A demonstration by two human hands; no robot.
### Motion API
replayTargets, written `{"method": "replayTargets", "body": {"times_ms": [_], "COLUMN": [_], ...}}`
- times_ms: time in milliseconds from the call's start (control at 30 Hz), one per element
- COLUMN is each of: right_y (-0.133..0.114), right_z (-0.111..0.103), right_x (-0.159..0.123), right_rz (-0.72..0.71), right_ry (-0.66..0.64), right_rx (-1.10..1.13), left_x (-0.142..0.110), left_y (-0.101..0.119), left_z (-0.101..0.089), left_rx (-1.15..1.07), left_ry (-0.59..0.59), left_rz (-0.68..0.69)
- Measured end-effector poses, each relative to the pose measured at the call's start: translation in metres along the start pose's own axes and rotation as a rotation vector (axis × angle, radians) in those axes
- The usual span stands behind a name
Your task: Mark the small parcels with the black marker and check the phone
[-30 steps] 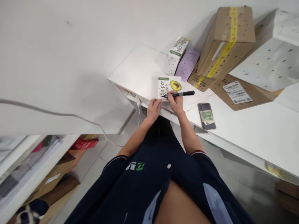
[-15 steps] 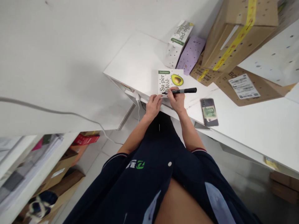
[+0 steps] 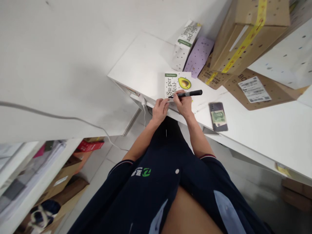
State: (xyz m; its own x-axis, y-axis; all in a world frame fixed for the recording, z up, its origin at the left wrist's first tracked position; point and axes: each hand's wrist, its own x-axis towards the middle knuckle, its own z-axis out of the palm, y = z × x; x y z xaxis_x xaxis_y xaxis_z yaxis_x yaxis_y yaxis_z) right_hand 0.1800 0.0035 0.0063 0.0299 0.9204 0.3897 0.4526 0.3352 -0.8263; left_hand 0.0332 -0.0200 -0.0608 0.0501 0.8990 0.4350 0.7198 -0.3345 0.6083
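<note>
My right hand [image 3: 183, 103] grips a black marker pen [image 3: 194, 93] with a grey band. Its tip points left, over the near edge of a white box [image 3: 175, 85] printed "Su-per Meal" with an avocado picture. The box lies at the front edge of the white desk [image 3: 136, 70]. At its near left corner, my left hand [image 3: 161, 109] is closed on the box edge, with the fingertips close to the pen tip. Both hands hide part of the box's near side.
Behind the box stand a second Su-per Meal carton [image 3: 183, 47] and a purple carton [image 3: 199, 57]. Taped cardboard boxes [image 3: 243, 42] fill the right back. To the right lies a phone [image 3: 218, 117] with a banknote in its case. A charger [image 3: 143, 101] sticks out of the desk's front.
The marker has shifted slightly left and its rear end is a little higher. My right fingers moved with it. My left hand remains at the box edge.
</note>
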Motion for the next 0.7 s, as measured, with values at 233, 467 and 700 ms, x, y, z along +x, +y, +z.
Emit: {"method": "replayTargets", "body": {"times_ms": [233,467,700], "right_y": [-0.0018,-0.0020,-0.0029], "right_z": [-0.0029,-0.0038,-0.0023], "right_x": [0.0001,0.0011,0.0018], "right_rz": [0.068,0.076,0.059], "right_ry": [-0.041,-0.032,-0.034], "right_rx": [-0.006,-0.024,0.015], "left_x": [-0.0001,-0.0003,-0.0004], "left_y": [-0.0013,-0.0013,-0.0013], "left_z": [0.0005,-0.0014,-0.0005], "left_rx": [-0.014,-0.010,-0.018], "left_ry": [-0.005,-0.036,-0.028], "left_rz": [-0.004,-0.019,-0.013]}}
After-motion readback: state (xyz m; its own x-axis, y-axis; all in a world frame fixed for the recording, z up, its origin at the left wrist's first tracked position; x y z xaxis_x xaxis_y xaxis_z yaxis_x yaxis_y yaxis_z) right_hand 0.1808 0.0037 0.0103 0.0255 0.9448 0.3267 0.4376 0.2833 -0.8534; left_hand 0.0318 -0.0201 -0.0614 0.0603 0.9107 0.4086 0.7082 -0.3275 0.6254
